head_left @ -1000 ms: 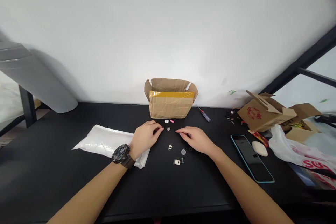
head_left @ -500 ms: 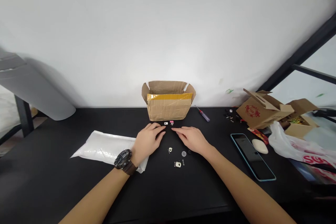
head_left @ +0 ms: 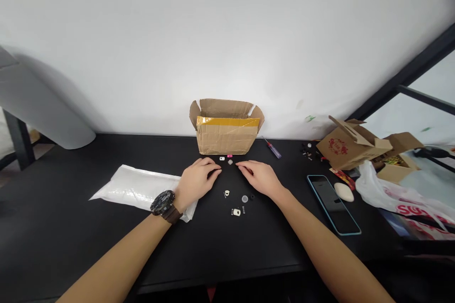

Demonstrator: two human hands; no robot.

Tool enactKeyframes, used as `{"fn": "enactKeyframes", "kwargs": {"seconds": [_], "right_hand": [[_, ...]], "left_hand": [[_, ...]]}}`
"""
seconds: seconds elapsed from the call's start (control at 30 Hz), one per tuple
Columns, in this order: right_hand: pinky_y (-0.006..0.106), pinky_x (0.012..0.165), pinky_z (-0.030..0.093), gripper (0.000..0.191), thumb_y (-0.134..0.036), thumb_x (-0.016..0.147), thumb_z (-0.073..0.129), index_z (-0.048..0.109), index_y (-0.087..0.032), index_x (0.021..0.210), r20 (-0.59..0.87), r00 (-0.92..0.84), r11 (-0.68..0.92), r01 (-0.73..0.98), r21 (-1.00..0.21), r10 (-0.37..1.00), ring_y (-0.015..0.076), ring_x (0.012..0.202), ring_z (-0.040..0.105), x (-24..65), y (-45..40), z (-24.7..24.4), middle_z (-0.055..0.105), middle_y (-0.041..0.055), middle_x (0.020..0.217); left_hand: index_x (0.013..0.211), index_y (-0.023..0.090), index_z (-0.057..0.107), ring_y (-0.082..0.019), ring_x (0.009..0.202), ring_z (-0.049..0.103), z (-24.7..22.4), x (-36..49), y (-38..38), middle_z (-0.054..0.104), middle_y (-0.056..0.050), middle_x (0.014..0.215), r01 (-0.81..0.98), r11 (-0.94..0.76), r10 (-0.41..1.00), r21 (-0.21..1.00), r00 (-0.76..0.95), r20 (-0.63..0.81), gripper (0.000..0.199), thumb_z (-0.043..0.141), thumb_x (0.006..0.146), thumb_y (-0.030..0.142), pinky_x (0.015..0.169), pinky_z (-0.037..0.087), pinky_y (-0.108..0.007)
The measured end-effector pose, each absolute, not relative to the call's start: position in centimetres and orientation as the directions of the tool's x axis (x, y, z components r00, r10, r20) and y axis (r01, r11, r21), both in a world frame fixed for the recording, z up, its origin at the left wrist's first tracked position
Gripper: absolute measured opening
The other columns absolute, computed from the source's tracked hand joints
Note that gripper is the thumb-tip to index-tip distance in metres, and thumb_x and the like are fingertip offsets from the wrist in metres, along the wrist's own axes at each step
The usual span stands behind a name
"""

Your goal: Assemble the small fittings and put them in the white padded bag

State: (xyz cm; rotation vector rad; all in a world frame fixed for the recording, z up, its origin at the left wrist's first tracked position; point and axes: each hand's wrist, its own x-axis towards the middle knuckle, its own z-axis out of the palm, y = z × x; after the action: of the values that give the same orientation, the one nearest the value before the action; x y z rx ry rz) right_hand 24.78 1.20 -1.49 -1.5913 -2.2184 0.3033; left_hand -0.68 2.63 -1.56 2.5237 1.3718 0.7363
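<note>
On a black desk (head_left: 199,251), a person's left hand (head_left: 196,180) and right hand (head_left: 262,178) face each other before an open cardboard box (head_left: 226,138). Between their fingertips lies a small grey piece (head_left: 230,162), with a pink piece (head_left: 229,155) and a white piece (head_left: 222,158) just beyond, near the box. The right grip is released, thumb apart from forefinger; the left fingertips nearly meet, and whether that grip holds anything cannot be told

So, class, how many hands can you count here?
2: the left hand, left of the small grey piece, and the right hand, right of it. Neither is hidden.
</note>
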Motion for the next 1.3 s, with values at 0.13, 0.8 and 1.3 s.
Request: {"fn": "enactKeyframes", "kwargs": {"seconds": [0.13,0.8,1.3], "right_hand": [[0.031,0.079,0.054,0.03,-0.038,0.105,0.049,0.074,-0.034,0.119,0.172,-0.243,0.296,0.83,-0.472,0.955,0.0193,0.09,0.073,25.1,0.9,-1.5,0.078,-0.0015,0.109],[0.03,0.085,0.052,0.032,-0.018,0.1,0.05,0.078,-0.031,0.106,0.164,-0.43,0.439,0.681,-0.587,0.888,0.0173,0.095,0.072,25.0,0.4,-1.4,0.077,-0.0018,0.106],[0.027,0.067,0.042,0.02,-0.045,0.097,0.063,0.075,-0.03,0.102,0.132,-0.345,0.362,0.777,-0.515,0.929,0.0136,0.072,0.061,25.8,0.6,-0.5,0.066,-0.0037,0.08]], "left_hand": [[0.109,0.028,0.076,-0.02,0.1,0.066,-1.4,-0.7,2.6,0.072,-0.001,0.111,0.73,-0.555,0.83,0.398,0.454,0.325,0.029,0.05,0.104,0.038,0.084,0.053,-0.033],[0.108,0.028,0.077,-0.02,0.1,0.066,-1.3,-0.7,2.5,0.071,-0.001,0.11,0.733,-0.55,0.834,0.4,0.453,0.316,0.028,0.051,0.103,0.038,0.084,0.053,-0.032],[0.109,0.029,0.076,-0.019,0.101,0.066,-1.6,-0.9,2.5,0.07,0.001,0.112,0.732,-0.554,0.831,0.395,0.46,0.314,0.027,0.052,0.103,0.038,0.085,0.053,-0.032]]}}
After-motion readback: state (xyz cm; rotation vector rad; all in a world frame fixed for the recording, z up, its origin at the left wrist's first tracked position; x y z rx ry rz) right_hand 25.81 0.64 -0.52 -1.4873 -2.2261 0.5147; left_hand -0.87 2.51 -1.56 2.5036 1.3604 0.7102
